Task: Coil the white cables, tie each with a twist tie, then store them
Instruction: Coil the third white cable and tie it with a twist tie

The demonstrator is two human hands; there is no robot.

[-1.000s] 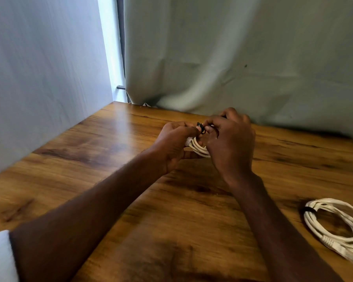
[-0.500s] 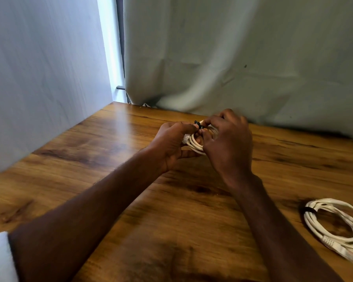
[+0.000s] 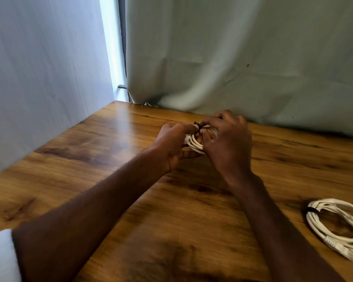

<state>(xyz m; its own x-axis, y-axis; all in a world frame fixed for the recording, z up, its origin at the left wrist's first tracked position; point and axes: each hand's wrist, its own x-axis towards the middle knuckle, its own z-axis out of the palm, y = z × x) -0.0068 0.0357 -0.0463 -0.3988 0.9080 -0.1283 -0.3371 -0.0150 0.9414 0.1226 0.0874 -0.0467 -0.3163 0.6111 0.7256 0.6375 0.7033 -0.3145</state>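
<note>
Left hand [image 3: 171, 145] grips the small coiled white cable [image 3: 196, 143] held just above the brown wooden table [image 3: 110, 151], thin black twist tie [image 3: 198, 127] pinched at the coil's top by right hand [image 3: 226, 143], second tied white cable coil [image 3: 338, 226] lying far right on table.

bare wooden table [image 3: 114, 151] left, tied cable coil [image 3: 334, 226] right, curtain [image 3: 243, 58] behind
</note>
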